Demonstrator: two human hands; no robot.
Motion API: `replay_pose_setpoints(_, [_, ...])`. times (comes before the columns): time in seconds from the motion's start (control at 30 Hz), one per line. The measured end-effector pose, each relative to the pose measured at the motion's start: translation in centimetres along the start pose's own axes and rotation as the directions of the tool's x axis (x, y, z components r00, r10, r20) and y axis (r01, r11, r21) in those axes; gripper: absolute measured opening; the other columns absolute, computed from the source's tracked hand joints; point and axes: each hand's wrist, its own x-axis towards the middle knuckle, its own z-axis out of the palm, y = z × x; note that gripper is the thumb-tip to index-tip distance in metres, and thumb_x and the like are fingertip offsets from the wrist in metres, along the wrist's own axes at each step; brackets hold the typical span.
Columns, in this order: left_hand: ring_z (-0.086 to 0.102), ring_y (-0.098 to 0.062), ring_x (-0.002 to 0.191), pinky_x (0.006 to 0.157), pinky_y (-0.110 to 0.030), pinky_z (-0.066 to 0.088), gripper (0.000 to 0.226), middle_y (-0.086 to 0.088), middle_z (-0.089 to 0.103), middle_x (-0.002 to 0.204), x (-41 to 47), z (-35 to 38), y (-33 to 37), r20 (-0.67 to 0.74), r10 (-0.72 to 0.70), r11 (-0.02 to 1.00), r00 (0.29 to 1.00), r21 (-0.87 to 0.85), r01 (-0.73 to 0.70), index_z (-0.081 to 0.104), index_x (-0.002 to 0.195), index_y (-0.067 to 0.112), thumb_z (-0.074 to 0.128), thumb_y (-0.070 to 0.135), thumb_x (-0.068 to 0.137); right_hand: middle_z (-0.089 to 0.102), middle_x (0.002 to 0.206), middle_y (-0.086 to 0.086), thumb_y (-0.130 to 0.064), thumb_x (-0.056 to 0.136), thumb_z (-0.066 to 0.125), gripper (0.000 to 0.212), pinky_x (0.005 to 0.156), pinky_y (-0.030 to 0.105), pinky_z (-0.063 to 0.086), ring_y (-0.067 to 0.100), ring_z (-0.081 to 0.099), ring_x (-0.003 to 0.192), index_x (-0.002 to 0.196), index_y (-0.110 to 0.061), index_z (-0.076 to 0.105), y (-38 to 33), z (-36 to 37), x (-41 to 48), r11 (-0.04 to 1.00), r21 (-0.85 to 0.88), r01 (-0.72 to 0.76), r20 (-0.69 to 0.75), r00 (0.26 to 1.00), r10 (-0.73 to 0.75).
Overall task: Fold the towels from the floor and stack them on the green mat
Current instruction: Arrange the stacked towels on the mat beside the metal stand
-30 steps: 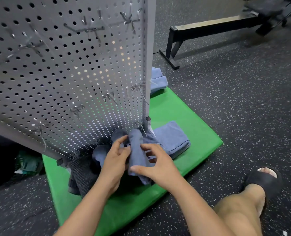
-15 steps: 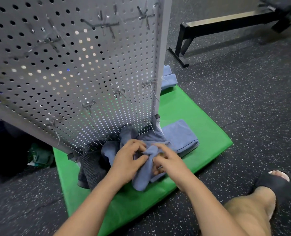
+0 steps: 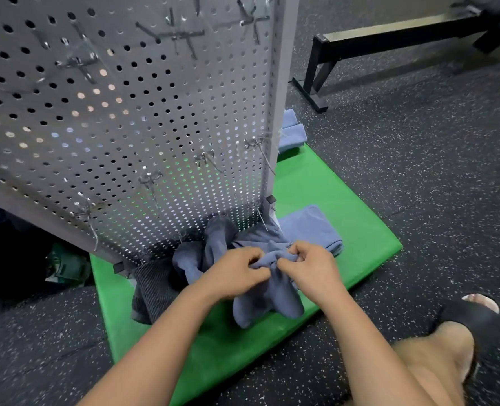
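Observation:
A crumpled blue towel (image 3: pixel 268 300) hangs over the green mat (image 3: pixel 345 206) near its front edge. My left hand (image 3: pixel 234 276) and my right hand (image 3: pixel 310 271) both pinch its upper edge, fingers curled, knuckles nearly touching. Behind my hands a folded blue towel (image 3: pixel 310 227) lies flat on the mat. Another loose blue towel (image 3: pixel 213 244) is bunched at the foot of the pegboard. A dark striped towel (image 3: pixel 152 291) lies on the mat's left part.
A grey pegboard stand (image 3: pixel 125 112) with metal hooks rises over the mat's left and back. More folded blue cloth (image 3: pixel 292 133) sits behind it. A black bench frame (image 3: pixel 319 74) stands at the far right. My foot in a black slipper (image 3: pixel 477 320) rests on the speckled floor.
My hands have come together on the blue towel and gathered its top edge into a pinch; earlier they held it apart and more upright. The view has shifted slightly.

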Motion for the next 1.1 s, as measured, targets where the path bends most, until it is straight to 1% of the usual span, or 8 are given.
replay_pose_setpoints(0.2, [0.049, -0.01, 0.068, 0.056, -0.024, 0.036, 0.028, 0.008, 0.058, 0.073, 4.3, -1.2, 0.7, -0.105, -0.113, 0.993, 0.988, -0.041, 0.109, 0.055, 0.077, 0.019, 0.075, 0.034, 0.089, 0.058, 0.062, 0.002, -0.043, 0.088, 0.076, 0.042, 0.061, 0.04, 0.038, 0.035, 0.056, 0.072, 0.071, -0.016, 0.048, -0.2, 0.1, 1.3, 0.995, -0.094, -0.016, -0.219, 0.976, -0.005])
replay_pose_setpoints(0.3, [0.066, -0.015, 0.085, 0.072, -0.031, 0.05, 0.017, 0.009, 0.072, 0.085, 6.3, -1.8, 0.2, -0.201, -0.195, 0.981, 0.96, -0.05, 0.189, 0.064, 0.088, 0.028, 0.074, 0.041, 0.086, 0.073, 0.079, -0.002, -0.034, 0.094, 0.071, 0.012, 0.076, 0.039, 0.054, 0.029, 0.069, 0.081, 0.092, -0.027, 0.061, 0.1, 1.5, 2.6, 0.999, 0.043, 0.005, -0.257, 0.966, 0.007])
replay_pose_setpoints(0.43, [0.067, -0.018, 0.088, 0.076, -0.032, 0.047, 0.018, 0.015, 0.072, 0.086, 7.5, -1.8, -0.3, -0.417, -0.229, 0.969, 0.879, -0.011, 0.247, 0.063, 0.095, 0.038, 0.065, 0.055, 0.088, 0.076, 0.119, -0.008, -0.017, 0.097, 0.067, 0.049, 0.104, 0.041, 0.055, 0.013, 0.073, 0.106, 0.142, -0.033, 0.055, 0.8, 2.8, 3.8, 0.954, 0.301, -0.015, -0.076, 0.996, 0.039])
replay_pose_setpoints(0.63, [0.066, -0.029, 0.103, 0.091, -0.041, 0.052, 0.017, 0.0, 0.071, 0.111, 8.3, -0.4, -0.4, -0.576, -0.104, 0.986, 0.811, 0.05, 0.161, 0.068, 0.109, 0.029, 0.07, 0.031, 0.092, 0.065, 0.132, -0.004, -0.027, 0.089, 0.063, 0.041, 0.107, 0.05, 0.046, 0.026, 0.058, 0.125, 0.13, -0.026, 0.062, 1.0, 4.9, 2.7, 0.973, -0.085, 0.215, -0.137, 0.965, -0.225])
replay_pose_setpoints(0.8, [0.064, -0.036, 0.099, 0.083, -0.047, 0.052, 0.021, -0.009, 0.062, 0.113, 8.9, 0.7, -1.0, -0.567, 0.031, 0.932, 0.823, 0.314, 0.181, 0.061, 0.103, 0.021, 0.076, 0.022, 0.089, 0.055, 0.159, -0.004, -0.017, 0.097, 0.065, 0.061, 0.123, 0.039, 0.036, 0.019, 0.049, 0.145, 0.157, -0.027, 0.051, 1.5, 4.9, 3.0, 0.971, -0.053, 0.235, 0.146, 0.963, -0.225])
replay_pose_setpoints(0.87, [0.067, -0.036, 0.093, 0.082, -0.047, 0.054, 0.009, -0.007, 0.068, 0.101, 9.3, 1.1, -0.6, -0.522, -0.022, 0.976, 0.853, 0.175, 0.133, 0.061, 0.097, 0.019, 0.068, 0.024, 0.097, 0.061, 0.152, -0.001, -0.014, 0.098, 0.062, 0.055, 0.119, 0.037, 0.041, 0.021, 0.054, 0.139, 0.151, -0.025, 0.057, 1.5, 4.8, 3.0, 0.98, -0.026, 0.197, 0.064, 0.979, -0.195])
replay_pose_setpoints(0.97, [0.07, -0.036, 0.096, 0.08, -0.039, 0.053, 0.029, -0.006, 0.071, 0.091, 9.9, 1.2, 0.0, -0.434, -0.204, 0.974, 0.878, 0.003, 0.227, 0.06, 0.097, 0.017, 0.064, 0.045, 0.099, 0.072, 0.124, 0.003, -0.013, 0.096, 0.061, 0.03, 0.101, 0.042, 0.051, 0.028, 0.065, 0.119, 0.124, -0.022, 0.068, 1.6, 4.6, 2.9, 0.998, 0.036, 0.055, -0.174, 0.984, -0.048])
replay_pose_setpoints(1.1, [0.069, -0.037, 0.114, 0.093, -0.04, 0.052, 0.05, -0.015, 0.074, 0.12, 11.2, 1.4, 0.2, -0.369, -0.256, 0.955, 0.894, 0.045, 0.292, 0.062, 0.118, 0.013, 0.074, 0.054, 0.091, 0.074, 0.112, 0.018, -0.02, 0.095, 0.058, 0.012, 0.08, 0.042, 0.047, 0.042, 0.067, 0.107, 0.103, -0.012, 0.065, 3.3, 4.6, 2.3, 0.957, -0.081, -0.278, -0.124, 0.956, 0.267])
